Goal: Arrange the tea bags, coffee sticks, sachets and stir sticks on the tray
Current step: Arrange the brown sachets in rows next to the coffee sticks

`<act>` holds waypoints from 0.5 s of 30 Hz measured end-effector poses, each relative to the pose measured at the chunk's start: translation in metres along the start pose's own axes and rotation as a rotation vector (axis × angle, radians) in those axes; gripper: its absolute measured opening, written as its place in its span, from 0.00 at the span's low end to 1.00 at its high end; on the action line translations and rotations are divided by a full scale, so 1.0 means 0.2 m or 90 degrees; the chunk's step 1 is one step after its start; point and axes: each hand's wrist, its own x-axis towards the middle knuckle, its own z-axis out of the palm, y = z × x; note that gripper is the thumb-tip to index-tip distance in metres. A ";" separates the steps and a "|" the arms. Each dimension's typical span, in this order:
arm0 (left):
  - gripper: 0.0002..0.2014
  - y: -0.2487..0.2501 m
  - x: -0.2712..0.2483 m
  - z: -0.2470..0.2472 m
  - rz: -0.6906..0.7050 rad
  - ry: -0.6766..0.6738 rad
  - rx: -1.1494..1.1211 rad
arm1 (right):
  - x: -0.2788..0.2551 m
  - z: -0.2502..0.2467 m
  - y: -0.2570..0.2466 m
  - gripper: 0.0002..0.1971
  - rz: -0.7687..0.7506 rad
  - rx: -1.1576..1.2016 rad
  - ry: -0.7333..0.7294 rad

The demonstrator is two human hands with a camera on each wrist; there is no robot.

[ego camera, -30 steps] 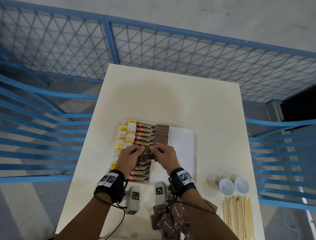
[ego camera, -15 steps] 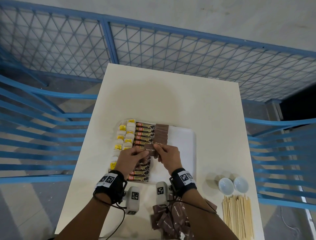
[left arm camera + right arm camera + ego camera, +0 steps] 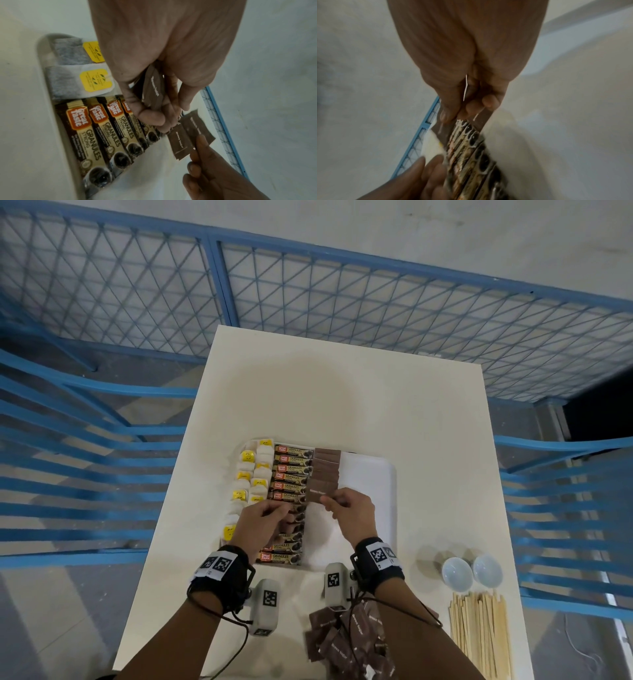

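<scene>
Nearest, at the table's (image 3: 342,405) front edge: a loose heap of brown sugar sachets (image 3: 349,642), partly hidden under the right forearm. To the right, a bundle of wooden stir sticks (image 3: 479,635) lying flat, pointing near to far. Just beyond them, two small white bowls (image 3: 471,571) side by side, touching or nearly so.

Farther in, over the near half of the white tray (image 3: 370,474): left hand (image 3: 262,523), fingers curled around a small stack of brown sachets (image 3: 152,88), thumb pressed against the stack; held above the row of coffee sticks (image 3: 291,474). Right hand (image 3: 352,513) just to the right, thumb and fingertips pinching one brown sachet (image 3: 322,495) marked "Brown Sugar"; held at the near end of the sachet row (image 3: 325,469), whether touching it or hovering cannot be told. In the right wrist view, blurred, only thin pale sachet edges visible between the pinching fingers (image 3: 489,101).

On the tray, left to right: tea bags (image 3: 251,477) with yellow tags in two columns along the left edge; then coffee sticks labelled "Great Taste Granules" in one column running near to far, lying crosswise, overlapped; then overlapped brown sachets filling only the far part of the third column. Right portion of the tray bare white.

Beyond the table, blue mesh fencing (image 3: 342,296) and a pale floor.
</scene>
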 end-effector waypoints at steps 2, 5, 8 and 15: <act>0.06 -0.01 0.00 -0.01 -0.011 0.000 0.006 | 0.02 0.00 0.03 0.08 0.009 -0.041 0.035; 0.06 0.00 0.00 -0.04 -0.017 0.002 0.012 | 0.04 0.01 0.06 0.08 0.005 -0.100 0.063; 0.06 0.01 0.00 -0.05 -0.022 0.004 0.008 | 0.05 0.01 0.06 0.08 0.012 -0.145 0.076; 0.06 0.03 0.02 -0.04 -0.022 0.000 0.010 | 0.05 0.04 0.07 0.13 -0.010 -0.188 0.094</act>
